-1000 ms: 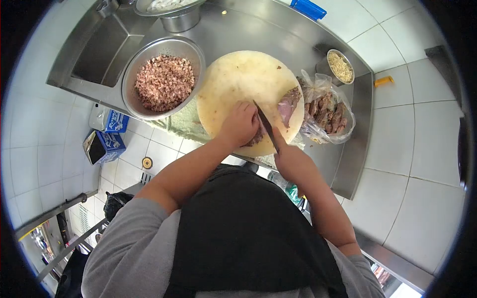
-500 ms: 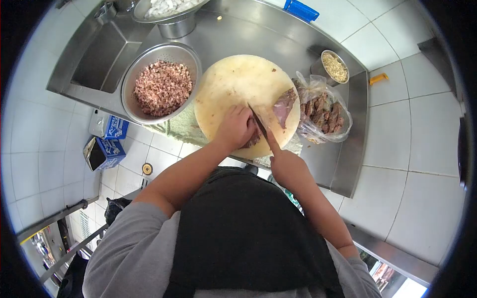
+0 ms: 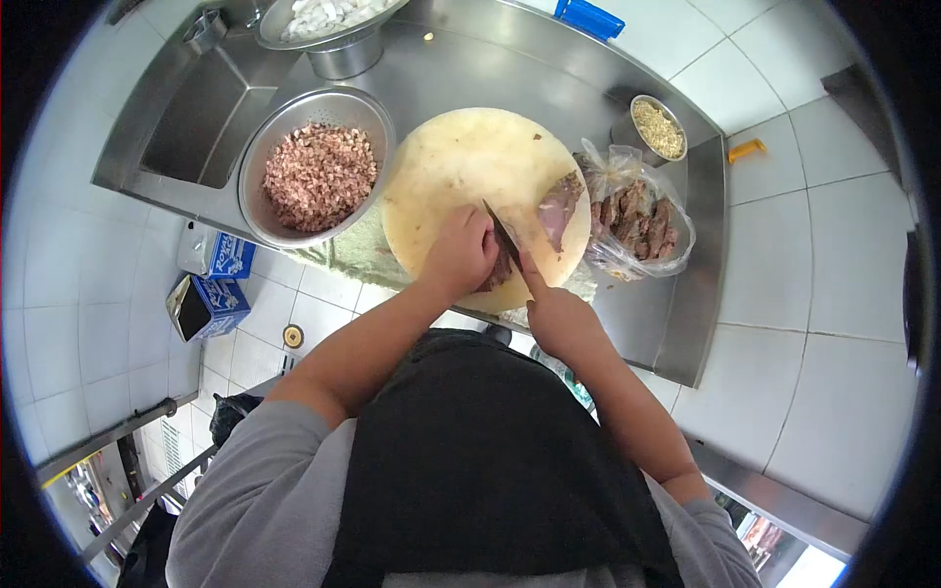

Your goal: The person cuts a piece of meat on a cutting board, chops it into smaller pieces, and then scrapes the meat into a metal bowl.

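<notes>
Our left hand (image 3: 456, 253) bears down on a piece of dark meat (image 3: 498, 274) near the front edge of the round board (image 3: 470, 147), fingers bent and close together; we cannot tell whether they grip it or only press. Our right hand (image 3: 559, 318) is closed round the knife (image 3: 501, 230), forefinger stretched along the blade, which lies against the left fingers with its tip toward the board's middle. Beyond that tip we have a broad stretch of board up to its far edge, then bare steel on the counter (image 3: 470, 69) as far as its back rim. Sideways we have less room: the steel bowl (image 3: 371, 110) of chopped meat stands just beside the board's left edge, and a second meat piece (image 3: 561, 211) lies along the right edge, with the bag (image 3: 676, 257) of meat close outside. Against half a second ago, our left hand and the knife sit slightly further left on the board, while the second piece lies as it did. Our left hand hides most of the meat under it, our right covers the knife handle, and the colander (image 3: 277, 29) is cut off at the top.
</notes>
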The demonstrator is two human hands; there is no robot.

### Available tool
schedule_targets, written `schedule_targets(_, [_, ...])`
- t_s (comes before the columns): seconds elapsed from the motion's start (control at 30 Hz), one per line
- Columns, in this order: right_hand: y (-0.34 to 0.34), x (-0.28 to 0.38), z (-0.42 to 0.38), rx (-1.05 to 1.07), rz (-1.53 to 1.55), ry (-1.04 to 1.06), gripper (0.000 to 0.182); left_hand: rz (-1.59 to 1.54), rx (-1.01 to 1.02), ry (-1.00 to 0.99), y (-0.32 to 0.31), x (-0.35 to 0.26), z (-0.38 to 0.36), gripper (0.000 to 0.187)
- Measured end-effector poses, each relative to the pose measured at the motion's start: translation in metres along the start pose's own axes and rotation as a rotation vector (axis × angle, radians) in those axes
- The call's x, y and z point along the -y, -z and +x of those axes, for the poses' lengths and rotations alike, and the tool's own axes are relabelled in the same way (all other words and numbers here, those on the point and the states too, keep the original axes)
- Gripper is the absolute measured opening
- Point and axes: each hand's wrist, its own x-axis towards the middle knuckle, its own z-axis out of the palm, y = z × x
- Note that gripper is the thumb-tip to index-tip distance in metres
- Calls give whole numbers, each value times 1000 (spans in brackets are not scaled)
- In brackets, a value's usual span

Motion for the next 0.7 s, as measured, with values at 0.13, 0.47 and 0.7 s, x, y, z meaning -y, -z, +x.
schedule_targets(0.13, [25,13,-37,122,-40,-32,83,48,12,-21,-4,7,0,14])
schedule_targets(0.47, [0,5,-2,14,38,-11,85,61,2,-41,-7,7,-3,14])
schedule_targets(0.7, [-25,4,-11,86,86,-46,83,40,41,64,-14,13,-9,13])
